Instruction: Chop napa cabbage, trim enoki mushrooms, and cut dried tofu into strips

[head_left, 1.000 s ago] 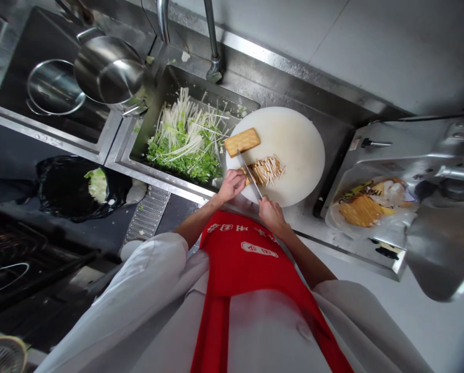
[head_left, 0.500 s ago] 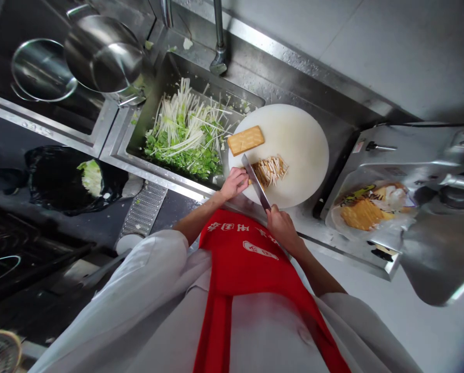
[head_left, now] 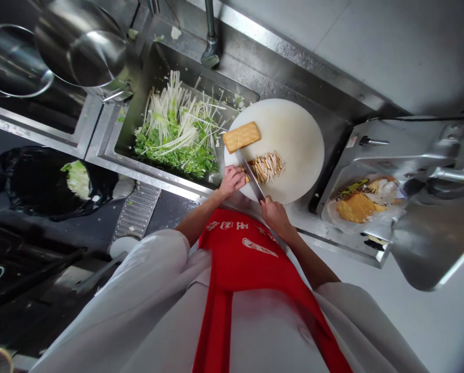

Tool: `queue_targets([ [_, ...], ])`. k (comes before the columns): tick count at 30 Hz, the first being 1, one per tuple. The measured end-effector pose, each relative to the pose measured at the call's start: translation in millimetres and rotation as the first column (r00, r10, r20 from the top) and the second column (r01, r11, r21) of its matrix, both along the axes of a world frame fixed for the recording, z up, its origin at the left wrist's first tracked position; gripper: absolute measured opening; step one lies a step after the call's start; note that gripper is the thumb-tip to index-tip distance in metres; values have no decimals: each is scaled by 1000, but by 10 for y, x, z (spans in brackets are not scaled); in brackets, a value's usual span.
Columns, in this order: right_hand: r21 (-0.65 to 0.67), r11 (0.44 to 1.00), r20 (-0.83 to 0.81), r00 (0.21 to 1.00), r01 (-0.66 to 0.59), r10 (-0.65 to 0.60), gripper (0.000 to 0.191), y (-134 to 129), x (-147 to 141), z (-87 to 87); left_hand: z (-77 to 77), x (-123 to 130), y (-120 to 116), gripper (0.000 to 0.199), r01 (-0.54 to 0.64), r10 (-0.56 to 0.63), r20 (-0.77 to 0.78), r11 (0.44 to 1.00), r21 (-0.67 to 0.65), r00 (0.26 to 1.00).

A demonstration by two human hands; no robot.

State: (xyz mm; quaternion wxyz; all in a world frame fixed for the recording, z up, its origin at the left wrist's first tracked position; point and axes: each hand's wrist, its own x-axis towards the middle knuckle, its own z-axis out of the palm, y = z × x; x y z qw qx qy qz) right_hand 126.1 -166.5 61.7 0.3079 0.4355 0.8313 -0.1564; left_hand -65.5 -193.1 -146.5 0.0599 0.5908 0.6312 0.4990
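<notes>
A round white cutting board [head_left: 298, 155] lies across the sink's right part. My right hand [head_left: 275, 215] is wrapped round the handle of a knife [head_left: 250, 175], whose blade rests by a pile of thin brown-edged strips [head_left: 270, 167]. Just left of the blade, my left hand [head_left: 232, 180] has its fingers bent and pressed on a small brown piece, mostly hidden. Behind them on the board sits a whole golden-brown block [head_left: 242, 137].
The sink basin [head_left: 136, 124] holds white stalks and chopped greens [head_left: 177, 140]. Steel pots [head_left: 82, 52] stand at the left, above a black-lined bin [head_left: 33, 181]. A faucet [head_left: 211, 52] hangs behind. At the right, a clear bag [head_left: 358, 207] with brown slabs lies by a slicing machine [head_left: 441, 238].
The whole view has shifted, so most things appear further left and slightly higher. The knife and both hands keep nearly the same places on the board.
</notes>
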Motion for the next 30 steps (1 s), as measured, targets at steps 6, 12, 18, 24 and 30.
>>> queue_targets([
  [6,9,1000,26,1000,-11,11,32,-89,178,245,57,-9,24,22,-11,13,46,999,-51,999],
  [12,-4,1000,40,999,-19,20,34,-118,263,255,102,-2,42,25,36,-21,143,995,-97,989],
  [18,-35,999,8,1000,10,-10,31,-43,-15,-2,130,-13,41,23,26,-16,175,998,-58,984],
  [24,-13,999,-19,999,31,-31,34,-25,-110,-129,349,121,-73,22,-169,185,247,982,-85,951],
  [30,-4,999,-37,999,40,-40,34,-23,-74,-132,590,262,-165,44,-309,364,357,929,-203,861],
])
